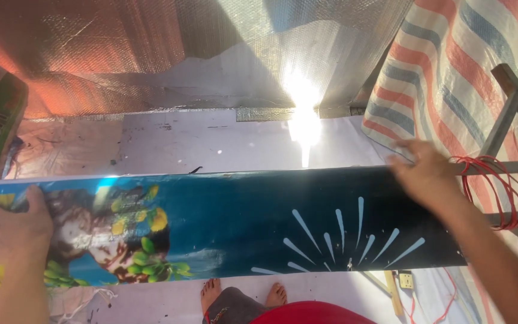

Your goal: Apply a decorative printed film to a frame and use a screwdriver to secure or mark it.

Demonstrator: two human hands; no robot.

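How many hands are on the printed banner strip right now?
2. The left hand presses the banner strip at its left end; the right hand rests on its upper right edge. None look hidden.

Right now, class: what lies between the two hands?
In the head view, only the blue printed banner spans from left hand to right hand.

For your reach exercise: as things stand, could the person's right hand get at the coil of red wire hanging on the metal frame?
Probably yes. The right hand rests on the printed banner's right end, with the red wire coil just beside it on the metal frame; nothing lies between.
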